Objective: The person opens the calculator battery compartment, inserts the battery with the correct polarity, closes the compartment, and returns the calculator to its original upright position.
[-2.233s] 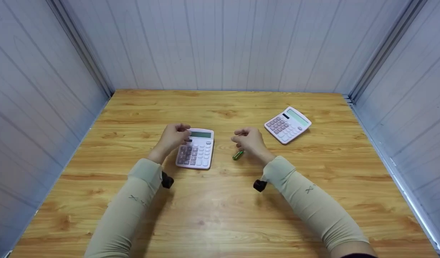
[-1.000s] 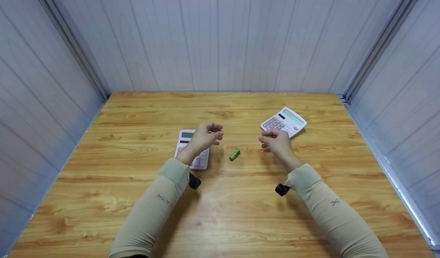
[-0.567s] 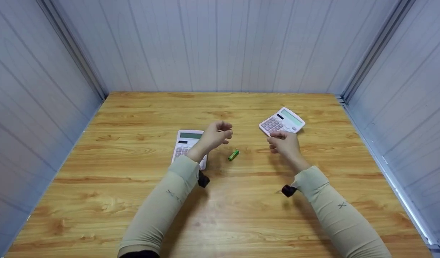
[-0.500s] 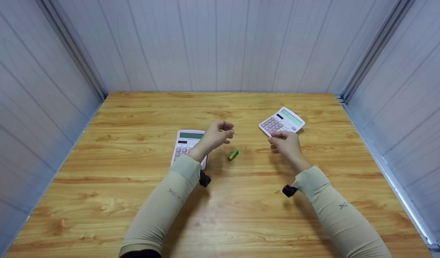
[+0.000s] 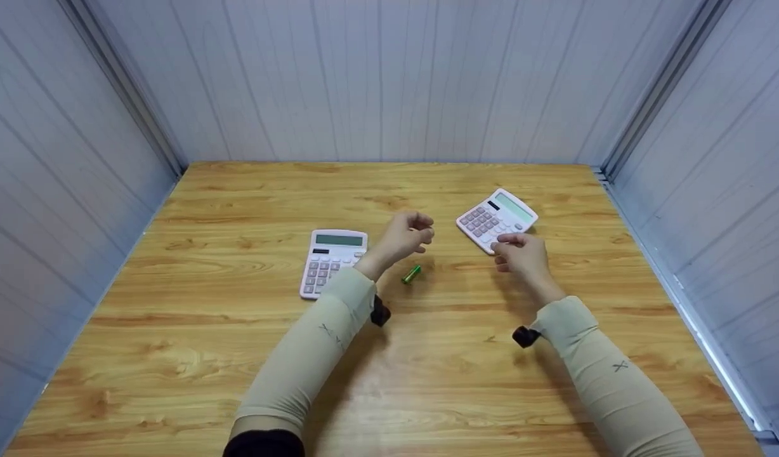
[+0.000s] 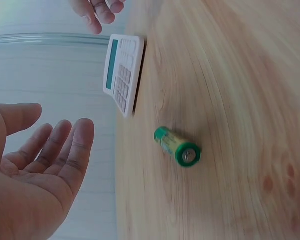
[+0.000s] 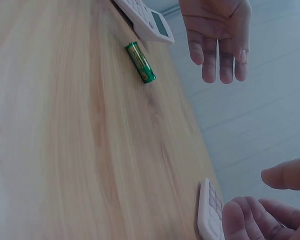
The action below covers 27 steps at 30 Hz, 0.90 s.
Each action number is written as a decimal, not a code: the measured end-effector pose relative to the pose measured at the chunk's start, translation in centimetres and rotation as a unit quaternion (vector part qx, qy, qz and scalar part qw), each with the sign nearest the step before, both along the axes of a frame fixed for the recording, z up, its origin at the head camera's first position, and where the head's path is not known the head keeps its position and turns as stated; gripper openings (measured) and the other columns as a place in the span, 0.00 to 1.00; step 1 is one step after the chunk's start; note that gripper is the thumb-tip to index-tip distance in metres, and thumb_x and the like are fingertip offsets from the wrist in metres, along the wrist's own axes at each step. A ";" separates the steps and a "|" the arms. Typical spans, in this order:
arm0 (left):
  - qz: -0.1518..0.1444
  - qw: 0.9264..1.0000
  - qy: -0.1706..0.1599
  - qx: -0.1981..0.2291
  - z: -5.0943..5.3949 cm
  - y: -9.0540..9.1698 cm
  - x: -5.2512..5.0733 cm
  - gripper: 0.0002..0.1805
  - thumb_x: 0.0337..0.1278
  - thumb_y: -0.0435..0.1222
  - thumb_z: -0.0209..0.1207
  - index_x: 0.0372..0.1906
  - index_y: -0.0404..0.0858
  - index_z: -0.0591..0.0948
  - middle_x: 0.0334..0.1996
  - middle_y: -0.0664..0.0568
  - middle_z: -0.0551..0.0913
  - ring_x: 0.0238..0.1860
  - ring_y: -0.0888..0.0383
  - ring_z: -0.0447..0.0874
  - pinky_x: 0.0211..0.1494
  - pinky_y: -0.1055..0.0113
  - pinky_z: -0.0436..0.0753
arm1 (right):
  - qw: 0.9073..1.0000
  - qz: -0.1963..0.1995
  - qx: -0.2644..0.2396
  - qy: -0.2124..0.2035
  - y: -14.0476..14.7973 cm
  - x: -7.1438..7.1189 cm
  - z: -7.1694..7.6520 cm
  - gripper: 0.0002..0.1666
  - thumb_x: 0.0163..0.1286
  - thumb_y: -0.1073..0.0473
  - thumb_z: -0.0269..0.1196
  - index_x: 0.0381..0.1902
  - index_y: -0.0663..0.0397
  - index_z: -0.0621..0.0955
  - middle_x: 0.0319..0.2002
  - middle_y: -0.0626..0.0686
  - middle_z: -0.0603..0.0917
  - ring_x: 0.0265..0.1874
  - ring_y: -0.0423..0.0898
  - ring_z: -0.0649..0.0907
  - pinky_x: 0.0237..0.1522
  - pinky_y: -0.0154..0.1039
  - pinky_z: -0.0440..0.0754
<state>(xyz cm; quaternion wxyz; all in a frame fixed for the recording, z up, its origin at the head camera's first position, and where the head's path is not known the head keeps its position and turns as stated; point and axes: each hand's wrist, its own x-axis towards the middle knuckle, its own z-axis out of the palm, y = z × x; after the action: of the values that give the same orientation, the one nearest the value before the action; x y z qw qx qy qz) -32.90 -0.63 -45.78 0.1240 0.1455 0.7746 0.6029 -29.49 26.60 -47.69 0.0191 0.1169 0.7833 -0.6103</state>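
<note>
Wood-grain table, glossy green battery (gold-banded, lying on its side), left grip and right grip loosely parted, empty

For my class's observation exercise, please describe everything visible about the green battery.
The battery is a cylinder with shiny green ends and a yellowish printed band between, its lettering too small to read. The left wrist view shows a metal contact inside one green rim. It lies on its side, slanted in the head view, on the wood-grain table, between the two calculators. Neither the left hand nor the right hand touches it.
</note>
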 end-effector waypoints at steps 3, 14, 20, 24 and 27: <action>-0.004 1.000 -0.001 0.001 0.0 0.8 -0.1 0.16 0.81 0.32 0.58 0.63 0.28 0.79 0.52 0.41 0.84 0.49 0.51 0.86 0.50 0.60 0.92 | 1.000 -0.007 0.006 -0.008 0.8 -0.1 0.2 0.25 0.78 0.62 0.66 0.66 0.74 0.79 0.33 0.47 0.88 0.28 0.38 0.87 0.31 0.30 0.90; 0.010 1.000 -0.028 -0.005 -0.3 3.3 -1.2 0.21 0.82 0.33 0.56 0.71 0.29 0.77 0.60 0.39 0.85 0.58 0.48 0.85 0.59 0.55 0.91 | 0.999 -0.041 0.015 -0.030 3.4 -1.0 0.9 0.27 0.80 0.59 0.64 0.71 0.68 0.77 0.45 0.49 0.84 0.33 0.39 0.88 0.41 0.35 0.93; 0.027 0.999 -0.034 0.015 -0.6 4.4 -1.6 0.22 0.81 0.34 0.57 0.72 0.28 0.77 0.63 0.39 0.83 0.58 0.49 0.84 0.57 0.58 0.91 | 0.998 -0.052 0.037 -0.027 4.5 -1.9 1.5 0.28 0.81 0.58 0.64 0.73 0.65 0.77 0.51 0.52 0.83 0.39 0.41 0.87 0.48 0.36 0.92; 0.035 0.998 -0.041 0.030 -0.6 5.2 -1.9 0.24 0.81 0.34 0.57 0.72 0.28 0.76 0.66 0.38 0.81 0.63 0.44 0.84 0.58 0.60 0.91 | 0.997 -0.060 0.048 -0.012 5.1 -2.3 2.0 0.28 0.81 0.57 0.64 0.72 0.66 0.78 0.50 0.51 0.84 0.35 0.36 0.85 0.48 0.34 0.92; 0.039 0.998 -0.041 0.033 -0.2 5.9 -2.2 0.23 0.81 0.34 0.57 0.72 0.28 0.76 0.67 0.37 0.81 0.63 0.43 0.84 0.58 0.59 0.91 | 0.996 -0.064 0.056 -0.004 5.2 -2.6 2.6 0.28 0.81 0.57 0.64 0.72 0.66 0.78 0.50 0.50 0.84 0.35 0.34 0.84 0.49 0.33 0.91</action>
<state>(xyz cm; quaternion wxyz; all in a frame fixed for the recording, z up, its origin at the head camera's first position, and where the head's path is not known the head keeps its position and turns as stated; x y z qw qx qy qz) -35.12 5.26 -46.02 0.1272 0.0941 0.7534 0.6382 -32.11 31.84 -45.11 -0.0228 0.1700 0.8069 -0.5652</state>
